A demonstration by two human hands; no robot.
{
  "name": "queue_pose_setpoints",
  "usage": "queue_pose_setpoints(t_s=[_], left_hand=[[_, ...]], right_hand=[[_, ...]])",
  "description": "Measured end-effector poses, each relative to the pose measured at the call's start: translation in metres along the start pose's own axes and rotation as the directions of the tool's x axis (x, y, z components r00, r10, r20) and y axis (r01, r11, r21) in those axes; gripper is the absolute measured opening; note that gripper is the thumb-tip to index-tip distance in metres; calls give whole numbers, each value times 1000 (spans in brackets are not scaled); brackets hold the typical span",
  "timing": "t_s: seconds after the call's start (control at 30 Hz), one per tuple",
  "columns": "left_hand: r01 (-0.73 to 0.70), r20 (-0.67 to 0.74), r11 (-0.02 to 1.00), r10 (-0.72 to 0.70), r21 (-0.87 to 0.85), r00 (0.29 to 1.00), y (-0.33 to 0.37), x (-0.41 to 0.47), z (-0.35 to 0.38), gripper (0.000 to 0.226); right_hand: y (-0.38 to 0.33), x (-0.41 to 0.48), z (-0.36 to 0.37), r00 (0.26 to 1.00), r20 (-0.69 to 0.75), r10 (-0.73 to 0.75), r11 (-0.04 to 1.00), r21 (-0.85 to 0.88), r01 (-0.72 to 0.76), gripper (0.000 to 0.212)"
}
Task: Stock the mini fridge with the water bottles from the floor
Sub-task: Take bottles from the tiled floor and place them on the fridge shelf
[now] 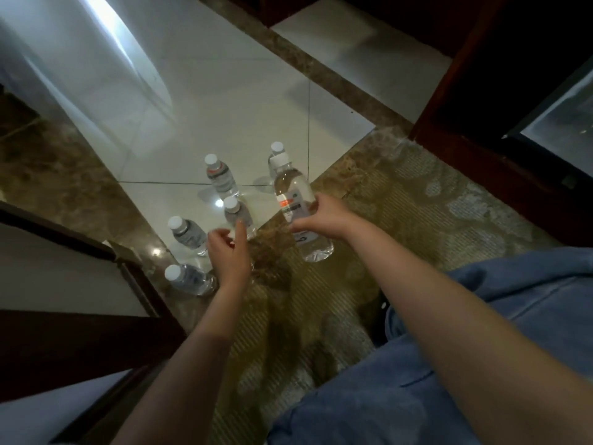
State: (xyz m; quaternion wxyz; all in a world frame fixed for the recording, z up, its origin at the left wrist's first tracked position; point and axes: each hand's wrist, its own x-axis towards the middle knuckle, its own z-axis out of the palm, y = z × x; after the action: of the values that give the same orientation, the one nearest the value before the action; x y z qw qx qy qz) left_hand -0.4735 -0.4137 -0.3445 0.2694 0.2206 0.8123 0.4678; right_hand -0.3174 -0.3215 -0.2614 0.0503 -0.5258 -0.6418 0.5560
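Several clear water bottles with white caps stand on the floor. My right hand (322,216) grips one bottle (293,191) around its middle, lifted and tilted. Behind it stands another bottle (276,149), mostly hidden. My left hand (229,252) hovers with its fingers spread just in front of a standing bottle (234,211), not holding it. More bottles stand at the far left (219,176), left (187,234) and near left (189,277). The mini fridge (558,123) shows at the right edge, inside a dark wooden cabinet.
A dark wooden cabinet frame (475,123) surrounds the fridge at upper right. Dark wooden furniture (80,342) stands at left. The floor is white tile (224,101) with brown marble borders and a patterned mat (385,200). My blue-clothed lap (449,364) fills the lower right.
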Motion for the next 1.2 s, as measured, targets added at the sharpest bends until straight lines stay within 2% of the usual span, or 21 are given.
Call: queue_pose_setpoints(t_s=[0.27, 0.43, 0.57, 0.83, 1.03, 1.2], left_hand=[[281, -9, 944, -284, 175, 959, -75, 15, -12, 81], [354, 84, 916, -375, 188, 923, -100, 42, -5, 99], [401, 120, 906, -417, 137, 901, -105, 53, 5, 96], [409, 50, 912, -410, 17, 911, -103, 48, 25, 83], [401, 55, 898, -416, 183, 908, -98, 47, 14, 75], [350, 95, 896, -387, 275, 917, -78, 32, 10, 63]], right_hand=[[-8, 10, 20, 1000, -20, 15, 1000, -8, -15, 30], [-4, 15, 24, 999, -9, 48, 999, -4, -48, 27], [2, 16, 22, 995, -54, 84, 996, 14, -84, 35], [13, 6, 6, 990, -111, 84, 996, 18, -83, 45], [17, -1, -4, 984, -156, 87, 995, 66, -78, 34], [15, -10, -10, 974, -211, 83, 991, 117, -59, 38]])
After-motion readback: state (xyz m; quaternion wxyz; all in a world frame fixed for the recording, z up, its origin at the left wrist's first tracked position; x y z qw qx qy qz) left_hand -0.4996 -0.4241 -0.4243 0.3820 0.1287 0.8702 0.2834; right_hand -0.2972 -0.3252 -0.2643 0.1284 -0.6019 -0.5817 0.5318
